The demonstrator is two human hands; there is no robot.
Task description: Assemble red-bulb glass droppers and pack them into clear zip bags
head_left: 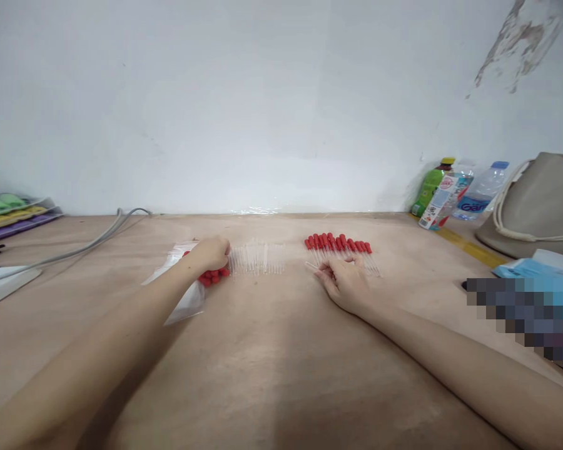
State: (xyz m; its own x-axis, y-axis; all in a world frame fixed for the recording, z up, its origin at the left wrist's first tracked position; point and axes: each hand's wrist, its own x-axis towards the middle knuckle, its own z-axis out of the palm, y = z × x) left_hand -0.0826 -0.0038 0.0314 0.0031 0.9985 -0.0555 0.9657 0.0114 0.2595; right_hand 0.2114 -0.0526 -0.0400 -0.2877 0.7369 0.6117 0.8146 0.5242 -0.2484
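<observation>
My right hand (349,284) pinches a clear dropper tube (311,267), whose end sticks out to the left of the fingertips. Just beyond that hand lies a row of droppers with red bulbs (340,241), their clear stems toward me. My left hand (212,254) is closed above a small pile of loose red bulbs (211,277); its fingertips are turned away, so what they hold is hidden. Under the pile lies a clear plastic bag (186,305). Several bare clear tubes (258,257) are lined up side by side to the right of my left hand.
At the back right stand a green bottle (431,187), a carton (440,203), a water bottle (479,192) and a beige bag (537,203). A blue packet (539,278) lies at the right. A grey cable (91,240) crosses the left side, near stacked coloured packs (16,215).
</observation>
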